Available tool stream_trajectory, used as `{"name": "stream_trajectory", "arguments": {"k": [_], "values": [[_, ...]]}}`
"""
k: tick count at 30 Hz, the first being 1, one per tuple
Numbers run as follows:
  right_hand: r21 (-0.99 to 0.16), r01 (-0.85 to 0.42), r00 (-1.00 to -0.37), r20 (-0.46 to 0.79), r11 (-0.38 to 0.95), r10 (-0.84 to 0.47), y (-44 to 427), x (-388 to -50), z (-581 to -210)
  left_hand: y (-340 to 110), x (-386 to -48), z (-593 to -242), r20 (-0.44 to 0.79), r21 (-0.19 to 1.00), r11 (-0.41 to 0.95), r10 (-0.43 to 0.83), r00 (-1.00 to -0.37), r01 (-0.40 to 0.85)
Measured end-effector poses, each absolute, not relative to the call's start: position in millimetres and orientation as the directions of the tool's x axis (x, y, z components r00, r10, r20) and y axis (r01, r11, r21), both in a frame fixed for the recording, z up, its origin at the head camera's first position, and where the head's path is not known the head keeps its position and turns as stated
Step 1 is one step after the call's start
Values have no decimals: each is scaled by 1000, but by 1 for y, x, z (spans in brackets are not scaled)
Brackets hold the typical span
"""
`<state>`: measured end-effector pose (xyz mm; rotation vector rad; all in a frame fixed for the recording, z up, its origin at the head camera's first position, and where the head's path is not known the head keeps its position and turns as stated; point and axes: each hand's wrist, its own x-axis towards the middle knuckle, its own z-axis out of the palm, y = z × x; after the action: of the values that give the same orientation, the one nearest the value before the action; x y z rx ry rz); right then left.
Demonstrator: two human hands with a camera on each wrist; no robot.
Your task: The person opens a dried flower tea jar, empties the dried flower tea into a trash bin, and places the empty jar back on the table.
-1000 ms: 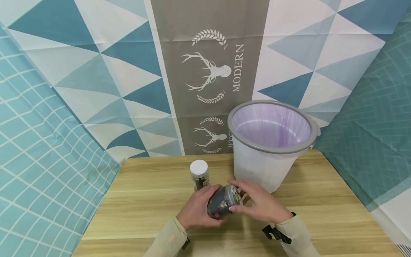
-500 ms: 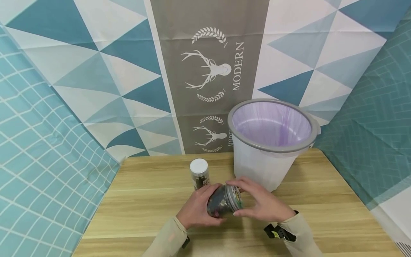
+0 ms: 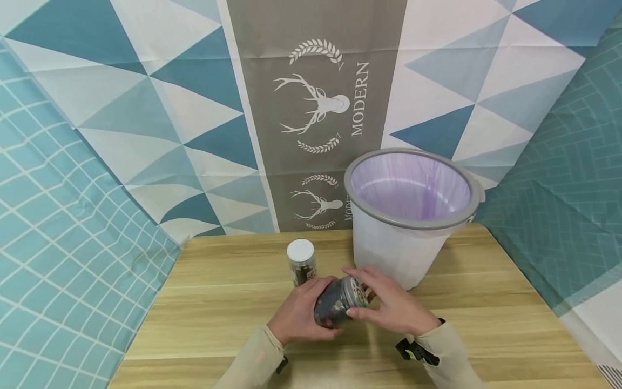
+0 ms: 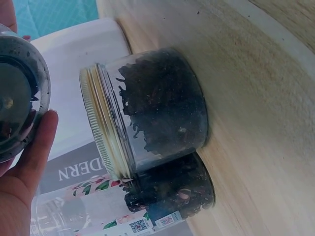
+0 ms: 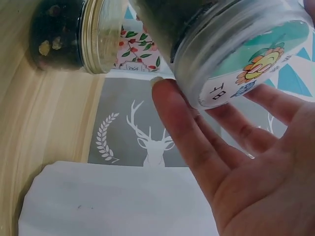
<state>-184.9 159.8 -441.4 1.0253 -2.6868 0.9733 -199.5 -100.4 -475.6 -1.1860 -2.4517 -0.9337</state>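
On this side of the counter (image 3: pixel 214 313), the person's left hand (image 3: pixel 302 316) has its grip wrapped round a clear jar (image 3: pixel 329 309) of dark contents, held tilted in the air. The right hand (image 3: pixel 393 303) has its grip on the lid (image 5: pixel 256 61), thumb and fingers pinching its edge; a flower is pictured on top. Near them stand a squat jar (image 4: pixel 162 108) with a ridged gold-coloured cap and a taller, white-topped container (image 3: pixel 302 267). A white bucket (image 3: pixel 389 246) with a grey rim stands just past the right hand.

Glossy jar (image 3: pixel 332 307), wood-grained tabletop (image 3: pixel 214 313)
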Motion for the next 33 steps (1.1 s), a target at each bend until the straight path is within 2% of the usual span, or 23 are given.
{"name": "stream_trajectory", "arguments": {"k": [9,17,25,33], "values": [[-594,-652,-734,338,471,-589,161,-186,-441,-101,-200,-477,492,440,445,608,-623,780],[-583,-662,-726,341,471,-597,163,-186,-442,-103,-199,-476,481,448,453,604,-635,771],[-606,-596,-787,309,527,-535,160,-183,-439,-104,-199,-477,483,442,464,598,-640,768],[-564,-602,-790,314,566,-527,157,-183,-441,-104,-200,-479,502,413,474,594,-629,777]]}}
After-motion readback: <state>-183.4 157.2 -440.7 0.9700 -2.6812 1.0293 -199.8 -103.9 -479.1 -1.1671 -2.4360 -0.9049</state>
